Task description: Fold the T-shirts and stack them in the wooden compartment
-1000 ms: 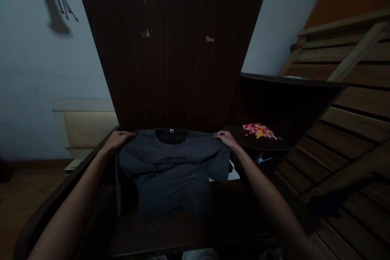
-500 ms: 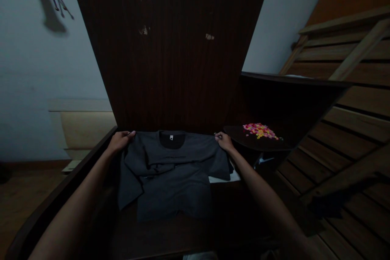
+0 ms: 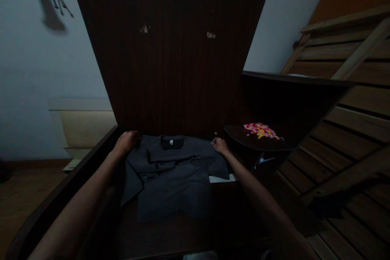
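Observation:
A dark grey T-shirt (image 3: 179,187) lies rumpled on the dark wooden desk (image 3: 164,239), its neckline and small white label at the far side. Creases run across its chest, and the left sleeve hangs toward me. My left hand (image 3: 128,142) is closed on the shirt's left shoulder. At the opposite shoulder, my right hand (image 3: 219,145) pinches the fabric between thumb and fingers. Part of a white cloth (image 3: 221,179) shows from under the shirt's right sleeve.
A tall dark wooden panel (image 3: 176,69) rises behind the desk. To the right, a small rounded shelf (image 3: 240,136) bears a pile of pink and yellow pieces (image 3: 262,130). Wooden slats (image 3: 359,122) stand farther right. A raised edge (image 3: 61,189) borders the desk's left side.
Both hands have come slightly toward me, bringing the shirt's collar and shoulders with them. The upper part of the shirt is more bunched. A small round spot beyond my right hand is now uncovered.

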`<state>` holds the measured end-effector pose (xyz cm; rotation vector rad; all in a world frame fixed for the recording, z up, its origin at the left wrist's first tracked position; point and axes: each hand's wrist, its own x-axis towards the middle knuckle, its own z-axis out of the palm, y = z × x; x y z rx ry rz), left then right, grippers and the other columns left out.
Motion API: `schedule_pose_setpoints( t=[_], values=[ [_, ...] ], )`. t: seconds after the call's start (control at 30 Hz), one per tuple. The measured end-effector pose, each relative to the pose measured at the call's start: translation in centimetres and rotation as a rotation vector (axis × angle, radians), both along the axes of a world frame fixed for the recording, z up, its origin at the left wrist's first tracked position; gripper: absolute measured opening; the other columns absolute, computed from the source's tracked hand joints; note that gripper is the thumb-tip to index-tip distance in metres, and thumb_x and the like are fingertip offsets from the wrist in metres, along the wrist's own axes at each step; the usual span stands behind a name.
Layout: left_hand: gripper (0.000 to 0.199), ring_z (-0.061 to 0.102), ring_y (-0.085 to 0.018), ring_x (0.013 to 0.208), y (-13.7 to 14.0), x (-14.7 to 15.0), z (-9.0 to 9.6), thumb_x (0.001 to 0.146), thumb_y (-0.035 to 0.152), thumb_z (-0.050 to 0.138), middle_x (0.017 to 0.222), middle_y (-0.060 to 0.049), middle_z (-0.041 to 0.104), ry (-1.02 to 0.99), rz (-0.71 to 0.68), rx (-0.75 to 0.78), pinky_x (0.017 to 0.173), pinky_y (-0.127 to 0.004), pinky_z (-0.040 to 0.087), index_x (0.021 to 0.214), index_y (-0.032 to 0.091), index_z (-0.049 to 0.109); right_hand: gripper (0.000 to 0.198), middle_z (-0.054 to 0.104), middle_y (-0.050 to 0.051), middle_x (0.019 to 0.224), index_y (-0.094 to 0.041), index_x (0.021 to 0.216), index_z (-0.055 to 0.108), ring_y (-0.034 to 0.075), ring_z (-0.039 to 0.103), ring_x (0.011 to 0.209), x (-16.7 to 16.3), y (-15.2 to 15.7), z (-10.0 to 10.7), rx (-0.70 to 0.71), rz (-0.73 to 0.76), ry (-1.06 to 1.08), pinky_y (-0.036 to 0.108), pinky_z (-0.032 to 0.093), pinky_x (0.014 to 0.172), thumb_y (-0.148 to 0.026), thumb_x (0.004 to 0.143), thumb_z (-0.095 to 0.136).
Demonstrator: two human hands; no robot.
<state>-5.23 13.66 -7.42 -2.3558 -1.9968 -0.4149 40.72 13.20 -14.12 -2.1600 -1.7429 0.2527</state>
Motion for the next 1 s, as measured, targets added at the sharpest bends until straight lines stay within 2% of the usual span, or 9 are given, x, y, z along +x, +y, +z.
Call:
schedule_pose_setpoints(
  t=[0.2,0.4,0.53,0.6,0.7,0.83,0.9,1.0],
  values=[
    [0.032,0.067,-0.029,0.096,0.5,0.1,1.3,0.089,0.034,0.041,0.098,-0.017,0.073,-0.022,0.056,0.056,0.072,-0.029,0.045,0.096,0.016,0.067,0.025,0.07,0.011,0.104,-0.021,0.112,0.061,0.023,0.068,0.095,0.0,-0.2,0.8,0.05,-0.066,0.02,0.028,0.045,0.073,-0.025,0.089,0.053],
    [0.038,0.067,-0.029,0.093,0.2,0.7,2.7,0.091,0.04,0.038,0.098,-0.017,0.072,-0.045,0.154,0.119,0.07,-0.03,0.045,0.101,0.017,0.066,0.025,0.068,0.012,0.109,-0.021,0.115,0.056,0.023,0.066,0.096,-0.4,-0.2,2.3,0.127,-0.122,0.021,0.028,0.043,0.074,-0.027,0.093,0.047],
    [0.039,0.067,-0.03,0.094,0.2,1.4,2.8,0.092,0.042,0.037,0.102,-0.017,0.071,0.008,0.192,0.139,0.069,-0.031,0.046,0.1,0.017,0.066,0.027,0.067,0.012,0.109,-0.022,0.118,0.054,0.023,0.065,0.095,-0.8,-0.3,2.8,0.126,-0.112,-0.029,0.029,0.044,0.075,-0.028,0.095,0.043],
    [0.038,0.066,-0.03,0.094,0.3,1.7,2.5,0.091,0.041,0.038,0.104,-0.017,0.07,0.04,0.19,0.086,0.07,-0.032,0.046,0.1,0.017,0.067,0.029,0.065,0.013,0.113,-0.02,0.12,0.054,0.024,0.063,0.099,-1.3,-0.5,2.8,0.114,-0.087,-0.078,0.031,0.045,0.079,-0.027,0.093,0.045],
    [0.031,0.064,-0.033,0.099,0.3,2.5,2.0,0.086,0.033,0.048,0.108,-0.019,0.068,0.107,0.145,0.024,0.075,-0.036,0.048,0.101,0.016,0.068,0.033,0.059,0.018,0.122,-0.016,0.121,0.056,0.029,0.054,0.115,-2.7,-0.9,2.3,0.138,0.0,-0.179,0.038,0.043,0.091,-0.022,0.089,0.051],
    [0.033,0.057,-0.034,0.113,-0.2,4.8,1.6,0.082,0.013,0.044,0.114,-0.022,0.065,0.208,0.001,0.136,0.09,-0.04,0.045,0.104,0.012,0.068,0.036,0.053,0.02,0.134,-0.012,0.122,0.06,0.03,0.044,0.129,-5.0,-0.6,0.7,0.23,0.269,-0.115,0.046,0.032,0.107,-0.025,0.092,0.044],
    [0.035,0.058,-0.031,0.113,-0.3,6.4,1.3,0.085,0.013,0.039,0.114,-0.02,0.066,0.223,-0.085,0.061,0.093,-0.038,0.044,0.105,0.012,0.068,0.042,0.049,0.017,0.141,-0.011,0.127,0.058,0.028,0.04,0.134,-6.0,0.0,-0.4,0.224,0.412,-0.012,0.045,0.028,0.112,-0.032,0.095,0.04],
    [0.036,0.065,-0.027,0.102,0.0,8.6,0.2,0.091,0.027,0.037,0.108,-0.016,0.07,0.216,-0.15,-0.107,0.087,-0.035,0.048,0.106,0.015,0.068,0.058,0.039,0.015,0.15,-0.012,0.138,0.05,0.029,0.027,0.142,-6.5,0.9,-1.9,0.133,0.548,0.072,0.046,0.022,0.116,-0.049,0.095,0.036]
  ],
)
